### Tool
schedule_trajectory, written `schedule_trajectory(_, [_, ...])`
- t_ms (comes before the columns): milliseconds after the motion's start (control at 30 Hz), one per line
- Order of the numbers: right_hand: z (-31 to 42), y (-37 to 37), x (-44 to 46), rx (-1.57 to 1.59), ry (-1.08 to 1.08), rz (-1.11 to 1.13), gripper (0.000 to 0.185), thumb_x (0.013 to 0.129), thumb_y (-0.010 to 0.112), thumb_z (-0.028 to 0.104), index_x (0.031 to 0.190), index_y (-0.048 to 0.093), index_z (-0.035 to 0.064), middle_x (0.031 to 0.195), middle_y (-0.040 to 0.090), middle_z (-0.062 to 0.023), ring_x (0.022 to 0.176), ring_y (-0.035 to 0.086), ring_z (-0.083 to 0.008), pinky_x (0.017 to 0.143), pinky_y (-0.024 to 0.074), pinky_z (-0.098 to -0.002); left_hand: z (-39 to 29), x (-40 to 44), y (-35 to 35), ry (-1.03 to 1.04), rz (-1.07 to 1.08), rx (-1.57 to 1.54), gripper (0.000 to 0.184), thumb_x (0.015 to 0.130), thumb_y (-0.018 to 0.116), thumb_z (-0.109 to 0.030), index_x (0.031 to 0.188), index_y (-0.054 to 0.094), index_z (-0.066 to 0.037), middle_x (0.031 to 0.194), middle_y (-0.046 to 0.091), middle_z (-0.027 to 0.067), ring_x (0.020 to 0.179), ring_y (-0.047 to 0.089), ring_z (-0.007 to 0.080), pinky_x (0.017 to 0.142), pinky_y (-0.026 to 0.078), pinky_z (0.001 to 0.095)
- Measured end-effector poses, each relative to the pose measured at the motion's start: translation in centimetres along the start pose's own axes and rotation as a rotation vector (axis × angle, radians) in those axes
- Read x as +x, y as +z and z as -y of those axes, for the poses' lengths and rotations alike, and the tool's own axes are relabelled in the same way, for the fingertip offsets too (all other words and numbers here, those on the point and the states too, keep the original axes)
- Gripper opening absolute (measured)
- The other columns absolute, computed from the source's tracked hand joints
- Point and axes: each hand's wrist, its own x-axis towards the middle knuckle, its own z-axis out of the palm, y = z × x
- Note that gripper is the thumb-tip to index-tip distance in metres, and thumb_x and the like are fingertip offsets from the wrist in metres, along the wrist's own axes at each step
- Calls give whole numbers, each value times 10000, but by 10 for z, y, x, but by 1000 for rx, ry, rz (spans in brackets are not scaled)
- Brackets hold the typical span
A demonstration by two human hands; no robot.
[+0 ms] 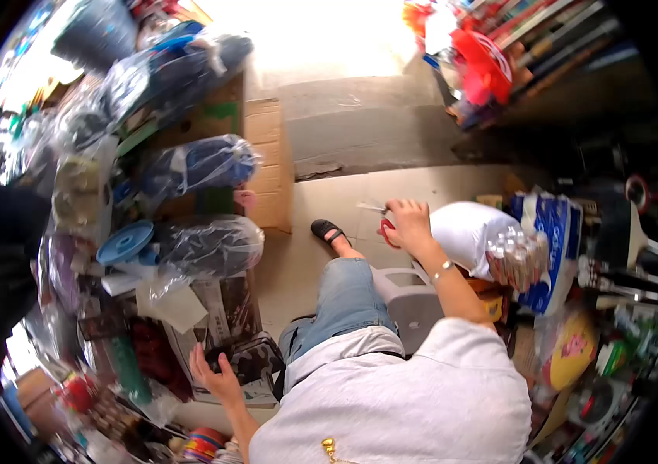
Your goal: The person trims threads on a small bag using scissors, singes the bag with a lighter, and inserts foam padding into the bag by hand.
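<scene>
My right hand [409, 221] is closed around a pair of scissors [386, 232] with red handles; the blades stick out to the left over the tiled floor. A white bulging sack [460, 236] lies just right of that hand, and a grey plastic stool [414, 305] stands below the forearm. On the other side, my left hand [219, 379] has its fingers spread and holds nothing. Nearest to it is a camouflage-patterned bag [255, 359] among the goods. I cannot tell whether the fingers touch anything there.
Plastic-wrapped bundles [201, 166] and a blue round lid [125, 243] crowd the left side, beside a cardboard box [267, 166]. At right are a blue-and-white package [549, 247] and stacked goods. A floor step [344, 172] crosses ahead; red items [483, 66] hang beyond.
</scene>
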Motion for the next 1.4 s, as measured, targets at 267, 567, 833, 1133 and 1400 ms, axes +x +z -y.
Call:
schedule_trajectory(267, [82, 107, -33, -184, -271, 340, 589, 666, 831, 274, 1105, 515, 40, 766, 546, -53, 673, 519, -166, 655, 466, -326, 52, -62, 7, -826, 11, -442, 858, 688, 798, -229, 1402, 364, -35, 1291, 493, 232, 1173, 503, 346, 989, 398, 399])
schedule_trajectory(567, [117, 263, -82, -46, -313, 1025, 602, 753, 787, 293, 1179, 456, 27, 822, 535, -46, 732, 501, -121, 676, 442, -270, 32, -64, 12, -760, -152, -370, 455, 689, 733, -81, 1116, 585, -31, 1071, 579, 146, 1034, 557, 325, 901, 445, 388])
schedule_trajectory(833, [127, 293, -100, 92, -237, 1099, 638, 750, 799, 246, 1221, 425, 33, 921, 570, -65, 813, 554, -129, 746, 473, -269, -2, -61, -35, -299, -189, -334, 299, 661, 624, 76, 927, 613, -60, 937, 618, 97, 1024, 558, 294, 893, 433, 410])
schedule_trajectory(1133, [183, 315, -100, 211, -370, 1138, 498, 774, 748, 99, 1178, 461, 43, 903, 601, -53, 809, 578, -111, 726, 477, -254, -33, -49, -61, -121, -121, -207, 254, 675, 623, 69, 882, 608, -78, 907, 608, 52, 1001, 567, 256, 923, 425, 425])
schedule_trajectory(1400, [203, 306, -110, 451, -66, 964, 428, 786, 700, 60, 1154, 482, 49, 821, 571, 9, 722, 531, -65, 648, 441, -207, -31, -52, -82, -68, -320, -61, 146, 736, 623, -30, 846, 610, -124, 907, 583, -17, 1038, 554, 208, 1015, 356, 515])
